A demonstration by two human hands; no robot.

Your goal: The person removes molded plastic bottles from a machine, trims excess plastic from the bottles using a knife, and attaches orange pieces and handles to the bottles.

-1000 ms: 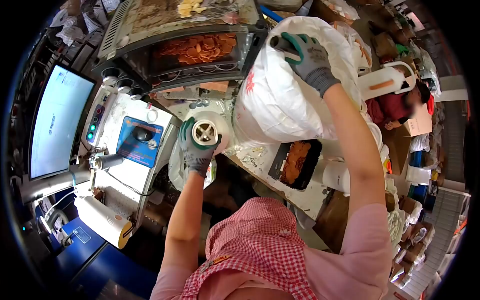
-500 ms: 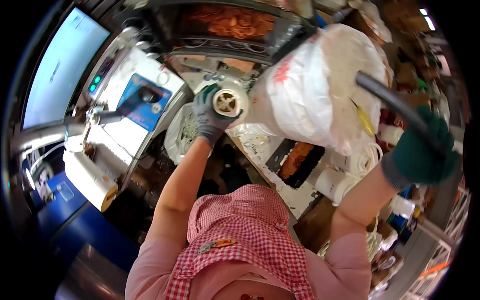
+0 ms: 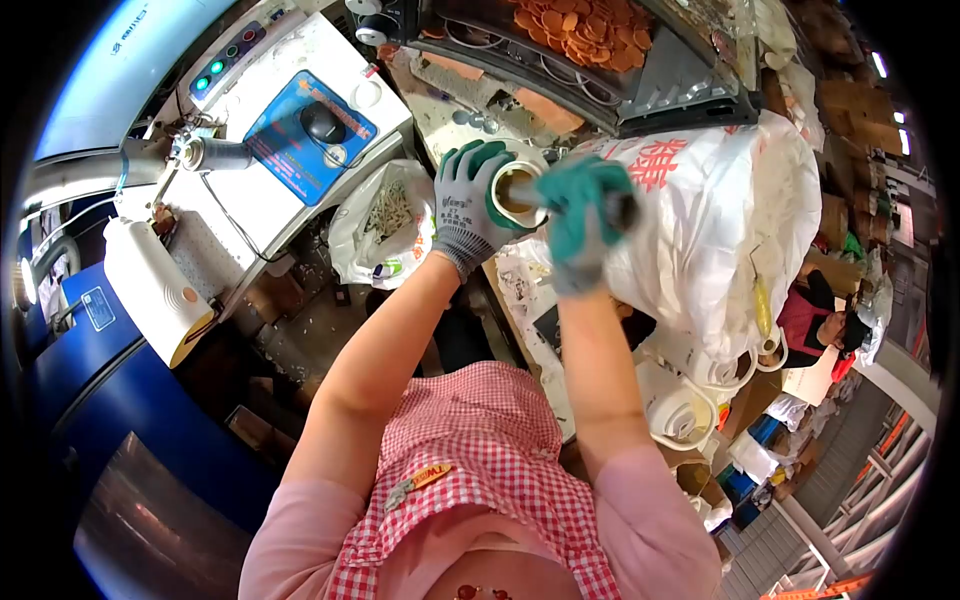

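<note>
My left hand [image 3: 470, 205], in a grey and green work glove, grips a white cylindrical plastic part [image 3: 527, 155] with its round open end facing up at me. My right hand [image 3: 590, 220], also gloved and smeared by motion, is closed round a dark bar [image 3: 626, 213]. One end of that bar is at the part's opening; blur hides whether it reaches inside. Just right of both hands lies a large white plastic sack [image 3: 720, 200]. Below my left hand, an open white bag [image 3: 350, 240] holds small pale pieces.
A dark bin [image 3: 690, 95] with orange discs stands ahead. On the left are a white worktop [image 3: 330, 50], a blue mat with a black mouse [image 3: 323, 122] and a monitor [image 3: 95, 85]. White tubs [image 3: 680, 410] sit at right; another person [image 3: 810, 320] is farther off.
My right hand has swung the dark bar in from the far right to the white part's opening. My left hand keeps its hold on the part. The view has shifted.
</note>
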